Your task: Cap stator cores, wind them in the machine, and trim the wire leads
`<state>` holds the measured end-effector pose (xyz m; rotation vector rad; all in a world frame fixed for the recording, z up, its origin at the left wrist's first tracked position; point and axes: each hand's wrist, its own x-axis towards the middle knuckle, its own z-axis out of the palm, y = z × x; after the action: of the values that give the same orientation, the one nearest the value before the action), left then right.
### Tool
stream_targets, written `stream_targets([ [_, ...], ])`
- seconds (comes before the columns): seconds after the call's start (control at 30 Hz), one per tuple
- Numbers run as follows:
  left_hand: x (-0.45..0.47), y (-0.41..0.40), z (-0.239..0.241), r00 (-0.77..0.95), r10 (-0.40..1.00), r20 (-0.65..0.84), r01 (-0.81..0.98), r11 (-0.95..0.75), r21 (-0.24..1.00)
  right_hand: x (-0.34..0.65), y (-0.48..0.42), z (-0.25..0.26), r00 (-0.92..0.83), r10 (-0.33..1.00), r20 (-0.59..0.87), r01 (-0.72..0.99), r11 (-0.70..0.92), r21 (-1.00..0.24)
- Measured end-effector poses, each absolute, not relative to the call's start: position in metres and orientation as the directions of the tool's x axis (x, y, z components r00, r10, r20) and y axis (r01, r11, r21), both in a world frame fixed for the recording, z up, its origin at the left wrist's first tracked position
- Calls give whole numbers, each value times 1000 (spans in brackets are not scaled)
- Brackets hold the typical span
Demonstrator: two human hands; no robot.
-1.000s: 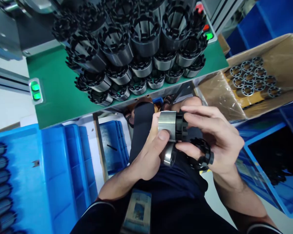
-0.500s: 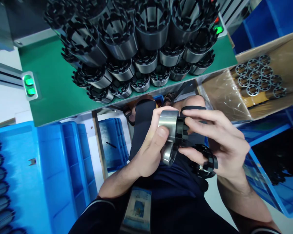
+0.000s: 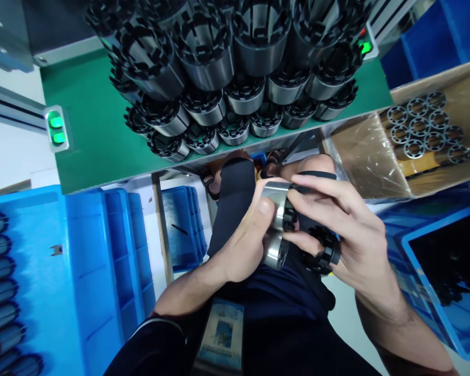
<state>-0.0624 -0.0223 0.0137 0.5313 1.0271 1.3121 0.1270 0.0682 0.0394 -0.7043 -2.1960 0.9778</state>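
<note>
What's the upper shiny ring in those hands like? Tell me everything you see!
The upper shiny ring is a short silver cylinder that looks like metal, held sideways. A black toothed piece sits at its right end. The left hand grips it, thumb across the front, and fingers of the right hand touch the black piece. Another silver ring is just below it.
</note>
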Motion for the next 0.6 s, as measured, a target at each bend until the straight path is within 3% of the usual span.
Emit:
stream_targets([
  [0.17, -59, -8, 18, -82, 909, -408, -676, 250, 693, 146, 78, 49, -615, 777, 132, 477, 500, -723],
  [0.23, -60, -4, 21, -142, 894, -425, -670, 229, 706, 157, 79, 53, -630, 771, 94, 501, 495, -710],
  [0.33, -58, -3, 22, -251, 856, -452, -669, 184, 720, 163, 71, 57, -673, 738, 48, 431, 444, -786],
  [0.47, -49, -7, 21, -383, 794, -473, -665, 119, 737, 147, 47, 54, -639, 742, 201, 308, 487, -817],
  [0.6, -45, -6, 29, -394, 711, -582, -737, 134, 662, 126, 28, 36, -602, 711, 363, 214, 582, -785],
])
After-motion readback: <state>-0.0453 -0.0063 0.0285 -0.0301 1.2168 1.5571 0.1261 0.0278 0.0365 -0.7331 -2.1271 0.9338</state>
